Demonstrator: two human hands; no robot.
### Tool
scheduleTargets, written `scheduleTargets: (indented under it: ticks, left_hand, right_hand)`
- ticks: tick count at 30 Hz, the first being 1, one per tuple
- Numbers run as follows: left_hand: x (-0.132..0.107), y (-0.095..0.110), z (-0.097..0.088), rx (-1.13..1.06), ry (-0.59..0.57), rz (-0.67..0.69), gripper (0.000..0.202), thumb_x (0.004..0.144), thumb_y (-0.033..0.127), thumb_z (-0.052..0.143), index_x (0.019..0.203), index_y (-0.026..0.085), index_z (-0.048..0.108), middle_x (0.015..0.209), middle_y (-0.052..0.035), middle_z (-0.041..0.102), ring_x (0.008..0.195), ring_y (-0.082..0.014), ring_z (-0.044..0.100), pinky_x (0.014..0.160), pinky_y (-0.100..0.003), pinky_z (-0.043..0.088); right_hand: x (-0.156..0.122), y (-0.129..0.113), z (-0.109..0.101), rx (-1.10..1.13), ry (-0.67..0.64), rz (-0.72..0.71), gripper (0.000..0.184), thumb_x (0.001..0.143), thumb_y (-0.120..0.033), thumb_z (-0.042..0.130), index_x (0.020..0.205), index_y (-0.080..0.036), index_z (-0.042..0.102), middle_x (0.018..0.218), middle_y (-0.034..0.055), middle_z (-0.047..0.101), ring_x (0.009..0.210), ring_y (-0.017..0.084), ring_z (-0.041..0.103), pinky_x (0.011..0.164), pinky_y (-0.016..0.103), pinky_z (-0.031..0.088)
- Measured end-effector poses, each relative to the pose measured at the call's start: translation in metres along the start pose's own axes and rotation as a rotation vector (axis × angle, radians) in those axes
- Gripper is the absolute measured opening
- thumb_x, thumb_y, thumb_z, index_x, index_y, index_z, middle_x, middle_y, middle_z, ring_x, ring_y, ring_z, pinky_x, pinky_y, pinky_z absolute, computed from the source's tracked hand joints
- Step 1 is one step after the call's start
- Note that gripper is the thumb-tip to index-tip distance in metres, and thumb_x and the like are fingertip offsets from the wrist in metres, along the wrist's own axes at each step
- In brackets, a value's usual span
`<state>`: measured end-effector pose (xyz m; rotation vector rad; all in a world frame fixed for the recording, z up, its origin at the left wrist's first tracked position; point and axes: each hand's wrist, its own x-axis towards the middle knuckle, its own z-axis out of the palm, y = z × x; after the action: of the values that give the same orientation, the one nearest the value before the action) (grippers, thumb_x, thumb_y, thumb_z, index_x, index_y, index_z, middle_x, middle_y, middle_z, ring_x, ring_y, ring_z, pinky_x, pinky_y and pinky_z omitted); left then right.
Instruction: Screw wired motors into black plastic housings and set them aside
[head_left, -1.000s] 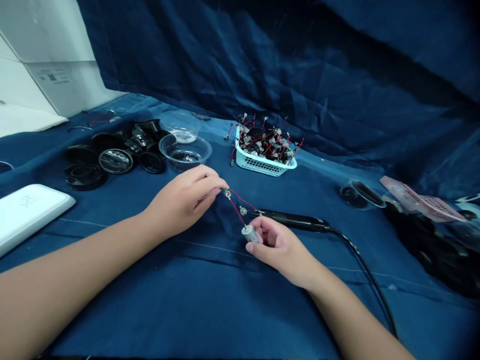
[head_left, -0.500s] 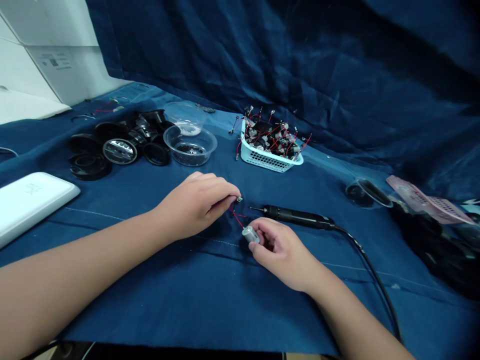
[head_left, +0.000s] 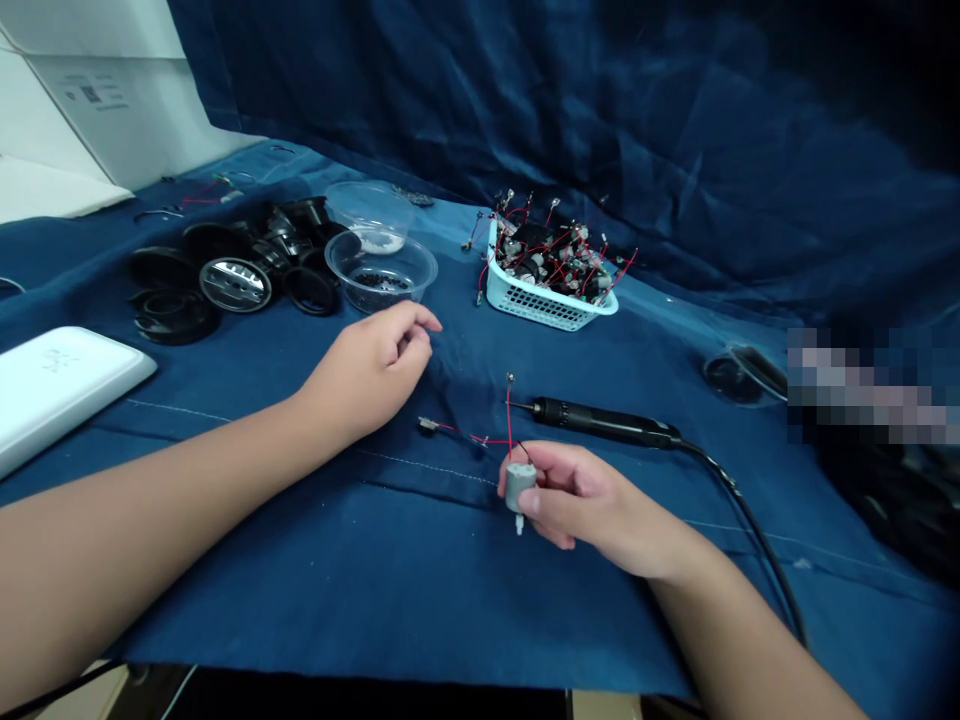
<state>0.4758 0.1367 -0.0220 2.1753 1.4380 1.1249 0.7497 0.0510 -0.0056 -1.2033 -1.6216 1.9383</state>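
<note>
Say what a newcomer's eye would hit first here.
Probably the light-blue basket toward the back, heaped with parts that trail red wires. Then, nearer, the right hand holding a small grey cylinder, a red lead standing up from its top. Just beyond that hand, a black corded tool lies on the blue cloth.

You have one blue basket (head_left: 551, 303); in front of it, one motor (head_left: 517, 485) and one corded black tool (head_left: 600, 420); left of it, two clear bowls (head_left: 424, 275) and, farther left, one white device (head_left: 67, 385). You can't count the wired parts (head_left: 532, 238) inside it or black housings (head_left: 176, 318) to its left.
</note>
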Motion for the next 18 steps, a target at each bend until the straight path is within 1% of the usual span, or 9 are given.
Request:
scheduleTargets:
  ticks: [2, 4, 6, 8, 10, 11, 14, 16, 18]
  left_hand:
    - [-0.003, 0.009, -0.004, 0.004, 0.076, 0.035, 0.016, 0.099, 0.023, 0.053, 0.107, 0.020, 0.066, 0.081, 0.0009, 0.069, 0.068, -0.0131, 0.061, 0.062, -0.025, 0.043]
    - [-0.009, 0.019, -0.007, -0.005, 0.070, 0.098, 0.014, 0.102, 0.027, 0.051, 0.099, 0.019, 0.062, 0.078, 0.0020, 0.064, 0.067, -0.0121, 0.058, 0.063, -0.026, 0.042]
    - [-0.016, 0.026, -0.007, -0.034, -0.035, 0.184, 0.022, 0.104, 0.032, 0.047, 0.091, 0.019, 0.059, 0.074, 0.0026, 0.061, 0.066, -0.0117, 0.056, 0.064, -0.027, 0.040]
    - [-0.022, 0.031, -0.004, -0.064, -0.189, 0.277, 0.030, 0.105, 0.036, 0.045, 0.085, 0.019, 0.060, 0.070, 0.0027, 0.059, 0.064, -0.0120, 0.054, 0.063, -0.029, 0.038]
    - [-0.027, 0.032, 0.002, -0.081, -0.313, 0.353, 0.034, 0.105, 0.035, 0.043, 0.083, 0.019, 0.063, 0.068, 0.0019, 0.059, 0.064, -0.0134, 0.053, 0.064, -0.030, 0.037]
    - [-0.029, 0.032, 0.005, -0.078, -0.351, 0.378, 0.032, 0.103, 0.034, 0.043, 0.086, 0.019, 0.067, 0.070, 0.0012, 0.061, 0.067, -0.0144, 0.054, 0.066, -0.031, 0.038]
    - [-0.030, 0.032, 0.014, -0.011, -0.443, 0.392, 0.025, 0.099, 0.034, 0.055, 0.104, 0.019, 0.074, 0.091, -0.0025, 0.071, 0.084, -0.0186, 0.060, 0.079, -0.034, 0.042]
    - [-0.031, 0.032, 0.017, 0.047, -0.504, 0.366, 0.032, 0.095, 0.046, 0.067, 0.112, 0.020, 0.075, 0.104, -0.0041, 0.072, 0.096, -0.0217, 0.061, 0.085, -0.037, 0.040]
    - [-0.030, 0.032, 0.020, 0.072, -0.545, 0.346, 0.036, 0.094, 0.055, 0.071, 0.110, 0.023, 0.077, 0.109, -0.0029, 0.071, 0.101, -0.0224, 0.061, 0.086, -0.037, 0.037]
  right_hand:
    - [0.004, 0.002, 0.002, -0.005, 0.095, 0.007, 0.032, 0.096, -0.049, 0.072, 0.097, -0.020, 0.060, 0.074, -0.0037, 0.054, 0.057, 0.009, 0.050, 0.051, 0.021, 0.039]
    - [0.009, 0.004, 0.005, -0.034, 0.216, -0.009, 0.033, 0.095, -0.051, 0.074, 0.102, -0.020, 0.063, 0.074, -0.0034, 0.057, 0.059, 0.010, 0.053, 0.051, 0.022, 0.041]
    - [0.013, 0.003, 0.006, -0.093, 0.326, -0.078, 0.035, 0.092, -0.049, 0.078, 0.109, -0.020, 0.068, 0.078, -0.0024, 0.056, 0.063, 0.010, 0.052, 0.054, 0.022, 0.042]
    - [0.016, 0.003, 0.008, -0.115, 0.396, -0.146, 0.035, 0.090, -0.045, 0.080, 0.111, -0.019, 0.071, 0.078, -0.0029, 0.053, 0.065, 0.009, 0.048, 0.059, 0.023, 0.042]
    - [0.018, 0.002, 0.008, -0.090, 0.418, -0.154, 0.033, 0.090, -0.044, 0.079, 0.110, -0.018, 0.071, 0.077, -0.0033, 0.051, 0.065, 0.010, 0.046, 0.060, 0.024, 0.041]
    - [0.018, 0.002, 0.009, -0.067, 0.417, -0.143, 0.033, 0.091, -0.043, 0.078, 0.111, -0.019, 0.069, 0.077, -0.0030, 0.052, 0.066, 0.011, 0.047, 0.060, 0.025, 0.042]
    - [0.017, 0.002, 0.011, -0.108, 0.413, -0.131, 0.029, 0.095, -0.041, 0.072, 0.113, -0.019, 0.067, 0.084, -0.0006, 0.057, 0.071, 0.013, 0.052, 0.061, 0.026, 0.044]
    - [0.015, 0.003, 0.012, -0.257, 0.424, -0.154, 0.023, 0.097, -0.037, 0.068, 0.112, -0.020, 0.067, 0.088, 0.0008, 0.060, 0.074, 0.013, 0.054, 0.064, 0.027, 0.045]
    - [0.013, 0.003, 0.013, -0.443, 0.438, -0.202, 0.017, 0.098, -0.033, 0.066, 0.110, -0.021, 0.067, 0.091, 0.0016, 0.062, 0.077, 0.014, 0.056, 0.066, 0.028, 0.046]
